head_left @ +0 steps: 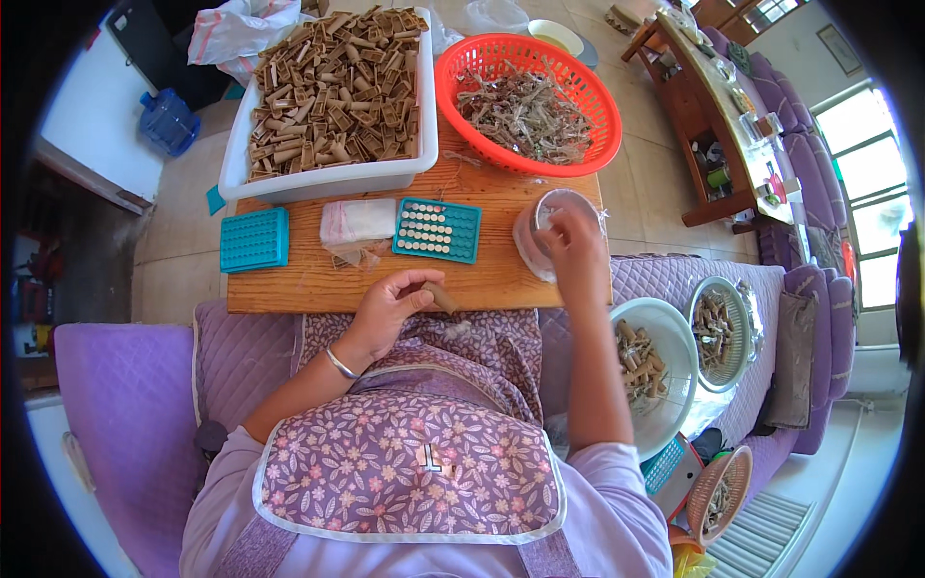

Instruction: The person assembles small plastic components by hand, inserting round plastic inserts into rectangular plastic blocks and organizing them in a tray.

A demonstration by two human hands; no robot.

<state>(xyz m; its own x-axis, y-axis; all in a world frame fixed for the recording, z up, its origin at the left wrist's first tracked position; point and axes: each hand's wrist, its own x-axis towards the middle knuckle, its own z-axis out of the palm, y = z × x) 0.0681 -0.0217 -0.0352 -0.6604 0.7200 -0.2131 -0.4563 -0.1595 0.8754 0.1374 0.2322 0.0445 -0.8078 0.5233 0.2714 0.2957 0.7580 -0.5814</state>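
Observation:
My left hand (383,313), with a silver bangle on the wrist, grips a small brown tube-like piece (440,298) over the table's near edge. At the right, my right hand (576,255) reaches over a small round container (528,249) wrapped in clear plastic. Its fingers are pinched together at the container's rim; anything between them is too small to make out. Between the hands and farther back lies a teal tray (464,234) with rows of small white discs filling part of its holes. A folded white cloth or bag (358,222) sits beside that tray.
A white tub (427,144) heaped with brown pieces and a red basket (605,144) of clear plastic scraps stand at the back. Another teal tray (254,241) lies left. A pale green basin (682,380) and a smaller basket (740,361) with brown pieces rest on the sofa.

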